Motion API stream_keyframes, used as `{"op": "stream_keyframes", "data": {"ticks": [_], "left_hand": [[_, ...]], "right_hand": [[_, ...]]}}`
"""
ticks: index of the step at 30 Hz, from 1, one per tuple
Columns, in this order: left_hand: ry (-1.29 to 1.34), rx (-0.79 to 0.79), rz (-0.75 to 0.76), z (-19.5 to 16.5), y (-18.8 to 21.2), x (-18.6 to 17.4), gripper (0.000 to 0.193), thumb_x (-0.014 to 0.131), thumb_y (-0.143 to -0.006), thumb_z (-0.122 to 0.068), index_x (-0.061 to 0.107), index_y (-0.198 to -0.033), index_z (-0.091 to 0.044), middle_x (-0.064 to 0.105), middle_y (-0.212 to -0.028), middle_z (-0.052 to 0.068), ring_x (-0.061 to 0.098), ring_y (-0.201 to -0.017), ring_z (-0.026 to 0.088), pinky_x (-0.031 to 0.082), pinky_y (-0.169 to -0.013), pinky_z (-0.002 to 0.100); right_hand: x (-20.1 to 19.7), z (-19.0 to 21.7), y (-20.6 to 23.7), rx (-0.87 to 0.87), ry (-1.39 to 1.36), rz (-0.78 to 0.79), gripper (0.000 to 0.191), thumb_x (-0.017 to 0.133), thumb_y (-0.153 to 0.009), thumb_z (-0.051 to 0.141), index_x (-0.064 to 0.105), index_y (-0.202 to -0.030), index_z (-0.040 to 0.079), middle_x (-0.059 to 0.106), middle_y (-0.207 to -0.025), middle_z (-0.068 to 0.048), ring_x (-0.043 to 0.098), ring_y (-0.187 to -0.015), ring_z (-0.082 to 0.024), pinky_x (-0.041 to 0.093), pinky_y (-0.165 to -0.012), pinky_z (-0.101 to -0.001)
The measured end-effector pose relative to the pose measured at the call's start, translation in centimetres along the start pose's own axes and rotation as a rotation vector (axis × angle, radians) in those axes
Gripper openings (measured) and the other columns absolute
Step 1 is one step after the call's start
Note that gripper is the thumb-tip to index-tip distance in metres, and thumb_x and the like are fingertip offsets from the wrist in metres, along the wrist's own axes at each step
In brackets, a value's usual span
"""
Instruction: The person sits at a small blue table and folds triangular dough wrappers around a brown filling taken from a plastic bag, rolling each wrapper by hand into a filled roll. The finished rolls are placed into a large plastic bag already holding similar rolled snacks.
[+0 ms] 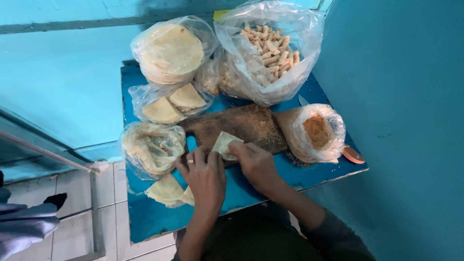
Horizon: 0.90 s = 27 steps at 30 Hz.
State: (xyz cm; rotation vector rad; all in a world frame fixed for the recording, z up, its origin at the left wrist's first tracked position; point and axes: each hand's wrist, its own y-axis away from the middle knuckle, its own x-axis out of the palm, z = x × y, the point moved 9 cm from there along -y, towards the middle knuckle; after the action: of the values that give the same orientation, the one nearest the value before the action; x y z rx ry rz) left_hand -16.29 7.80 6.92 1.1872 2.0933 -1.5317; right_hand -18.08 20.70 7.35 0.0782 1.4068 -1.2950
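Both my hands meet over a dark wooden cutting board [241,126] on a small blue table [159,217]. My left hand [205,171], with a ring on one finger, and my right hand [256,162] together pinch a pale folded pastry wrapper [224,143]. A bag of crumbly brown filling [316,131] stands just right of the board. Flat cut wrappers [166,190] lie on the table under my left forearm.
Clear plastic bags crowd the back of the table: round flat wrappers [169,50], cut triangular wrappers [171,104], crumpled dough scraps [152,147] and small rolled pastries [268,53]. An orange-handled knife [353,154] lies at the right edge. Blue walls enclose the table; tiled floor lies at the left.
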Motion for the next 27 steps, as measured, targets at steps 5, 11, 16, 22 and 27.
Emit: {"op": "stream_keyframes", "data": {"ticks": [5,11,16,22,27], "left_hand": [[-0.007,0.013,0.023,-0.2,0.0,0.4,0.007,0.07,-0.087,-0.015,0.068,-0.09,-0.01,0.062,-0.103,0.008,0.057,-0.106,0.03,0.032,-0.108,0.061],[0.044,0.047,0.068,-0.4,0.2,1.1,0.007,0.07,-0.089,-0.014,0.067,-0.092,-0.008,0.064,-0.099,0.008,0.059,-0.106,0.03,0.033,-0.108,0.061],[0.096,0.063,0.108,-0.6,0.3,1.8,0.008,0.069,-0.089,-0.014,0.067,-0.092,-0.007,0.064,-0.097,0.009,0.06,-0.105,0.031,0.032,-0.108,0.062],[0.05,0.089,0.241,-0.6,0.0,2.6,0.012,0.06,-0.085,-0.003,0.064,-0.095,-0.007,0.066,-0.095,0.01,0.061,-0.104,0.032,0.03,-0.113,0.063],[0.04,0.231,0.252,-1.7,-0.5,2.2,0.023,0.058,-0.081,-0.001,0.06,-0.104,-0.008,0.067,-0.095,0.011,0.062,-0.104,0.032,0.029,-0.112,0.066]], "right_hand": [[0.1,-4.2,0.2,0.357,-0.251,0.002,0.03,0.073,-0.092,0.01,0.059,-0.119,0.008,0.077,-0.104,-0.008,0.078,-0.093,-0.021,0.061,-0.073,-0.0335],[-5.7,-7.3,2.3,0.615,-0.495,-0.15,0.032,0.073,-0.092,0.012,0.055,-0.119,0.008,0.078,-0.105,-0.009,0.078,-0.099,-0.019,0.063,-0.079,-0.0307],[-7.5,-8.9,3.3,0.751,-0.36,-0.044,0.036,0.074,-0.091,0.016,0.053,-0.118,0.008,0.076,-0.102,-0.01,0.078,-0.095,-0.019,0.064,-0.076,-0.0315],[-1.7,-5.0,1.3,0.444,-0.265,0.136,0.038,0.072,-0.089,0.01,0.056,-0.123,0.009,0.077,-0.102,-0.008,0.076,-0.096,-0.025,0.059,-0.079,-0.0365],[-1.6,-2.8,0.9,0.276,-0.145,0.079,0.036,0.073,-0.087,0.008,0.058,-0.12,0.011,0.074,-0.095,-0.006,0.072,-0.093,-0.029,0.056,-0.075,-0.0408]]}}
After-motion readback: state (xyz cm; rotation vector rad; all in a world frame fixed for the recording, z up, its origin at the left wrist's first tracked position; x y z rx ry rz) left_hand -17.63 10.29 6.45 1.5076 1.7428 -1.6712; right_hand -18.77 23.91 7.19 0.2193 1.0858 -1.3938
